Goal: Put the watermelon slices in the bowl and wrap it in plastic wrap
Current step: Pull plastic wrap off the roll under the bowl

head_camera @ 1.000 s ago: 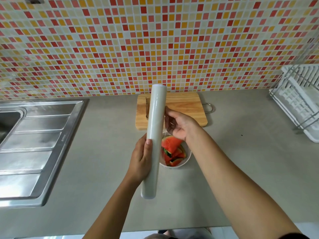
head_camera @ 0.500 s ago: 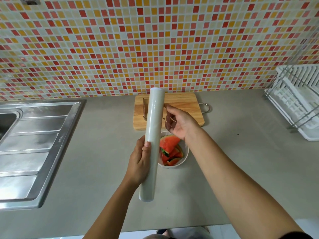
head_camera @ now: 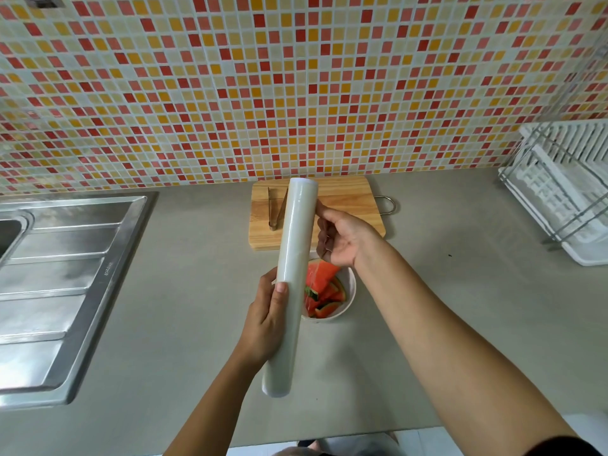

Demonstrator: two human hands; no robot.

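1. My left hand (head_camera: pixel 263 319) has its grip wrapped tight around the roll of plastic wrap (head_camera: pixel 291 287). I hold the roll up above the surface (head_camera: pixel 460 307), with one end near me and the other end far.
2. My right hand (head_camera: pixel 342 238) is just right of the roll. Its fingers (head_camera: pixel 324 213) pinch the thin clear edge of the wrap, pulled a little way off the roll.
3. The white bowl (head_camera: pixel 348 294) sits on the surface under my hands. The watermelon slices (head_camera: pixel 324 287) are inside it, red with green rind.
4. Far behind the bowl lies a wooden cutting board (head_camera: pixel 348 209) with metal tongs (head_camera: pixel 274 210) on it.
5. A steel sink (head_camera: pixel 59 274) is on the left. A white dish rack (head_camera: pixel 566 189) is on the right.
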